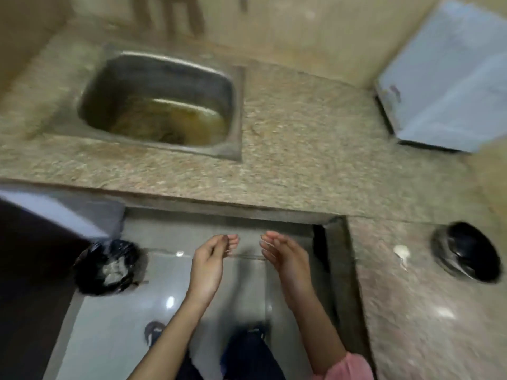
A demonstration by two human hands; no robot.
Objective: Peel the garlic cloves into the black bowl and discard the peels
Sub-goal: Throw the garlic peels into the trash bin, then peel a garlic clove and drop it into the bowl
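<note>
The black bowl (466, 253) sits on the granite counter at the right. A small whitish piece, garlic or peel (402, 252), lies on the counter just left of the bowl. My left hand (211, 259) and my right hand (285, 256) hover side by side over the floor in front of the counter edge, fingers loosely curled, and I see nothing in either. A bin lined with a black bag (109, 267) stands on the floor at the lower left, with pale scraps inside. The view is blurred.
A steel sink (233, 111) with brownish water is set into the counter (301, 149) at the back left. A pale blue flat object (450, 86) rests at the back right. A dark cabinet (33, 242) stands at the left.
</note>
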